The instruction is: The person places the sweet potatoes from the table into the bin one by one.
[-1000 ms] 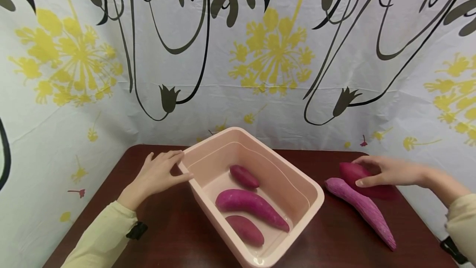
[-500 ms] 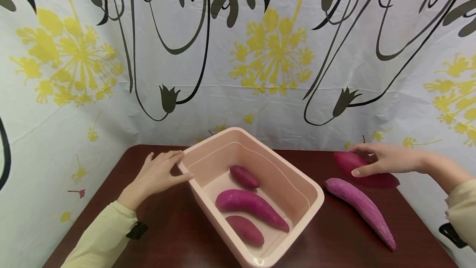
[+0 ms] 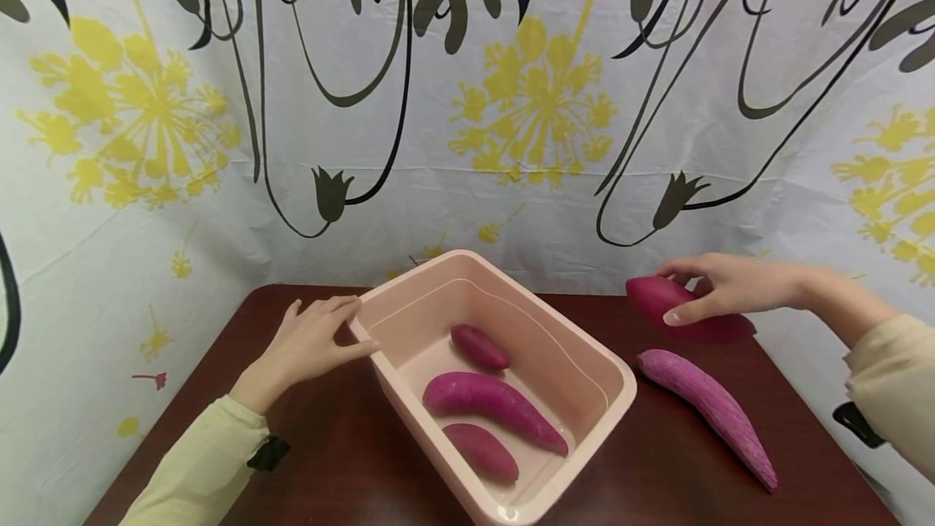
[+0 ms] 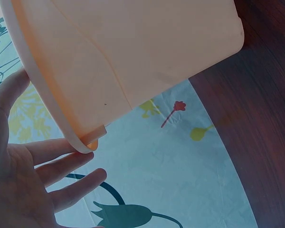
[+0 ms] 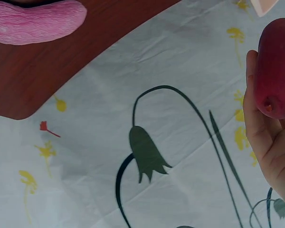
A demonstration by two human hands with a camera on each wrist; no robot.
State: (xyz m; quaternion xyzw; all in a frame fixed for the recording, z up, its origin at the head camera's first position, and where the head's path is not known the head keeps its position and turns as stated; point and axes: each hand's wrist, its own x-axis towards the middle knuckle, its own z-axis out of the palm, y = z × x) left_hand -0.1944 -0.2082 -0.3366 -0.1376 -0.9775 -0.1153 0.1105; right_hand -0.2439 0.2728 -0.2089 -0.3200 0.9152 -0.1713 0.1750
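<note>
My right hand (image 3: 738, 286) grips a large dark red-purple sweet potato (image 3: 652, 297) above the table's right side; one end of it (image 5: 275, 66) shows in the right wrist view. Under it lies a long, paler pink-purple sweet potato (image 3: 712, 408) with a rough skin. A pale pink plastic bin (image 3: 621, 388) stands mid-table, holding a small sweet potato (image 3: 478, 346), a long curved one (image 3: 489, 406) and a plump one (image 3: 482, 453). With fingers mostly straight, my left hand (image 3: 310, 343) touches the bin's rim at the back left corner; the left wrist view shows its fingertips against the rim (image 4: 52, 104).
The dark red-brown table (image 3: 329, 445) has rounded back corners. Behind and beside it hangs a white cloth (image 3: 438, 209) printed with yellow and dark flowers.
My right hand has lifted the large sweet potato off the table and carried it up and left toward the bin. The left hand and the bin have not moved.
</note>
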